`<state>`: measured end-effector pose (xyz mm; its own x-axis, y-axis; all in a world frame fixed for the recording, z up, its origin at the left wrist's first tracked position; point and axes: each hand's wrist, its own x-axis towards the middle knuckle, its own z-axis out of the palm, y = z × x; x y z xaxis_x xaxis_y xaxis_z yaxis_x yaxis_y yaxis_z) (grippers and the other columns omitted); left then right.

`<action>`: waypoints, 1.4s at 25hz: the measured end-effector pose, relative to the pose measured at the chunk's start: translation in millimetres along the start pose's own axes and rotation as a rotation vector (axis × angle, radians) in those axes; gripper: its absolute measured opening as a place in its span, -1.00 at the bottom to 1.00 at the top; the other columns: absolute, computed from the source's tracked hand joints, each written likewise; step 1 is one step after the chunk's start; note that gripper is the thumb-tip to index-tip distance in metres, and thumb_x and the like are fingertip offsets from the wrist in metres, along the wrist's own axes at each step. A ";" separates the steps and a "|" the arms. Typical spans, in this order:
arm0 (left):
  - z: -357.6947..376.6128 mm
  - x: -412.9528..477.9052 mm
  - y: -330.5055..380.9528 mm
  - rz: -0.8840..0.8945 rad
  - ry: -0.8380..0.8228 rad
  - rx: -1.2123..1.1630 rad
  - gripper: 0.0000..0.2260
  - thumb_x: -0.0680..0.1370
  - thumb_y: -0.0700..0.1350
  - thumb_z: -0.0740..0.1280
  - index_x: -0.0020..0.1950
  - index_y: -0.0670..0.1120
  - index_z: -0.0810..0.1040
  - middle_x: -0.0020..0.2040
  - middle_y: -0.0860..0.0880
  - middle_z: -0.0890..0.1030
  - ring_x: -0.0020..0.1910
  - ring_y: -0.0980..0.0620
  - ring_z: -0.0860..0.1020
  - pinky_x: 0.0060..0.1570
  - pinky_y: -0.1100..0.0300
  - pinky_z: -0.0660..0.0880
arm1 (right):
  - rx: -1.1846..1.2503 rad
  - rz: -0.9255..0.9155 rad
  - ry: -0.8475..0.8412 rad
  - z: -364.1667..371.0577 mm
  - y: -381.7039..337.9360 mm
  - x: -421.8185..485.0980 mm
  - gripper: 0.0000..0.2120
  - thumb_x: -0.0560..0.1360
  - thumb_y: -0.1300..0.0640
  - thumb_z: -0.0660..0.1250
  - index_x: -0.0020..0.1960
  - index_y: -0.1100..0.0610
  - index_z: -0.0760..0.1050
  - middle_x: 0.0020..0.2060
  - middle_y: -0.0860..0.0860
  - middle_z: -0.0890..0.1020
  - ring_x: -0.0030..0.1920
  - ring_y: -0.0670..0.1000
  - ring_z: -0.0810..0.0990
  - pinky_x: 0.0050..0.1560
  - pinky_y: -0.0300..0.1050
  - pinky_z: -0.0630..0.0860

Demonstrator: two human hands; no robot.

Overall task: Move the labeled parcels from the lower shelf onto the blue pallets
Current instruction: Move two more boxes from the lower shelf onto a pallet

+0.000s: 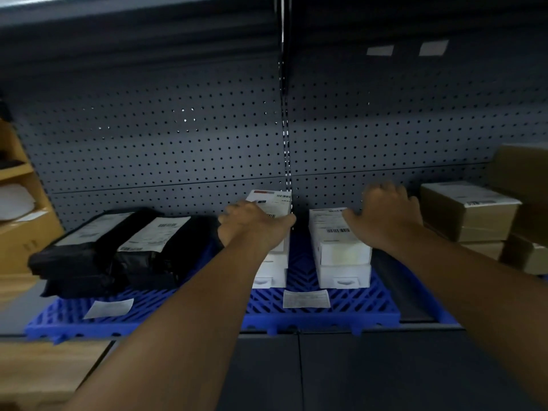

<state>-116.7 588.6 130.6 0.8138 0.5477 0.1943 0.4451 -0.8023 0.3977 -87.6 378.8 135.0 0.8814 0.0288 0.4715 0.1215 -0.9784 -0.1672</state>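
Dim light, dark grey perforated metal back panel [166, 149] straight ahead of both my hands, split by a slotted upright [286, 161]. Under my forearms, two ridged blue plastic pallets [326, 307] lie side by side on the shelf deck.

My left hand [252, 225] rests palm-down on top of a stack of white labelled cartons [272, 262], fingers curled over its far left edge; whether it grips or only presses, I cannot tell. My right hand [385, 215] lies on the far right corner of a second white labelled carton stack [341, 250], fingers bent behind it, the grip hidden.

Left of my left hand: black plastic mailer bags with white shipping labels [118, 250], stacked on the left pallet. Right of my right hand: brown cardboard boxes [468, 212] off the pallet. Near my wrists, two loose white paper slips [307, 298] lie on the pallet grid. Far left, a tan wooden shelving unit [20, 203]. Below the pallets, dark grey floor panels [370, 369].
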 end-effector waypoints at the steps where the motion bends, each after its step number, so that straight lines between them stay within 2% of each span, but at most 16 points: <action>1: 1.2 -1.0 3.3 -0.010 0.011 0.001 0.01 0.31 0.54 0.33 0.50 -0.17 0.32 0.40 -0.16 0.43 0.37 -0.19 0.43 0.09 0.01 0.50 | 0.007 -0.003 -0.009 1.0 4.1 1.0 -0.39 0.50 -0.25 0.24 0.29 0.23 0.45 0.23 0.25 0.51 0.27 0.27 0.44 0.23 0.17 0.41; 9: 10.4 -5.3 6.7 -0.021 0.050 0.090 0.06 0.34 0.55 0.30 0.54 -0.21 0.25 0.45 -0.20 0.38 0.41 -0.24 0.38 0.15 -0.04 0.46 | 0.026 -0.019 -0.039 10.5 27.4 4.6 -0.40 0.51 -0.27 0.22 0.26 0.22 0.47 0.24 0.24 0.50 0.28 0.26 0.43 0.23 0.17 0.40; 15: 15.2 -0.2 -4.4 -0.094 -0.092 -0.036 0.10 0.30 0.56 0.30 0.58 -0.17 0.22 0.48 -0.19 0.37 0.41 -0.24 0.40 0.26 -0.10 0.50 | 0.002 -0.031 -0.024 15.3 32.1 8.1 -0.41 0.49 -0.28 0.24 0.24 0.19 0.48 0.21 0.23 0.52 0.25 0.25 0.46 0.20 0.17 0.42; 21: 18.1 6.1 -4.4 -0.107 -0.093 -0.096 0.10 0.28 0.55 0.33 0.58 -0.16 0.24 0.47 -0.16 0.40 0.39 -0.21 0.43 0.26 -0.11 0.52 | 0.012 -0.025 -0.033 20.1 32.1 9.7 -0.41 0.48 -0.25 0.26 0.27 0.19 0.46 0.22 0.22 0.51 0.26 0.25 0.44 0.22 0.17 0.42; 25: 23.2 8.9 -3.0 -0.092 -0.091 -0.067 0.10 0.28 0.56 0.31 0.59 -0.15 0.22 0.48 -0.16 0.37 0.42 -0.21 0.40 0.27 -0.10 0.50 | 0.023 -0.011 -0.033 23.5 38.0 9.8 -0.42 0.48 -0.24 0.27 0.27 0.20 0.48 0.23 0.23 0.50 0.26 0.25 0.44 0.23 0.18 0.42; 28: 21.4 9.6 -0.6 -0.071 -0.116 0.022 0.10 0.34 0.58 0.25 0.61 -0.16 0.14 0.53 -0.19 0.30 0.47 -0.24 0.33 0.33 -0.10 0.41 | 0.035 0.003 -0.036 25.3 43.8 12.1 -0.41 0.49 -0.24 0.26 0.30 0.20 0.47 0.26 0.22 0.49 0.28 0.25 0.43 0.25 0.18 0.41; 32: 13.0 0.1 10.0 0.034 0.027 0.101 -0.05 0.48 0.52 0.06 0.61 -0.16 0.11 0.55 -0.23 0.27 0.50 -0.30 0.28 0.40 -0.17 0.24 | 0.054 -0.011 -0.032 21.0 46.0 13.2 -0.41 0.49 -0.24 0.24 0.29 0.20 0.48 0.26 0.22 0.49 0.29 0.25 0.43 0.28 0.18 0.41; 35: 8.2 -15.7 25.5 0.208 0.172 0.014 -0.25 0.58 0.38 0.10 0.56 -0.14 0.31 0.51 -0.19 0.38 0.47 -0.25 0.34 0.44 -0.16 0.21 | 0.097 -0.079 0.001 11.1 48.5 7.8 -0.45 0.50 -0.21 0.24 0.29 0.18 0.48 0.25 0.19 0.50 0.28 0.22 0.43 0.28 0.18 0.40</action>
<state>-115.0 557.6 130.3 0.8137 0.4017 0.4203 0.2808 -0.9045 0.3209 -69.8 333.8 121.0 0.8669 0.1045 0.4874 0.2339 -0.9487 -0.2127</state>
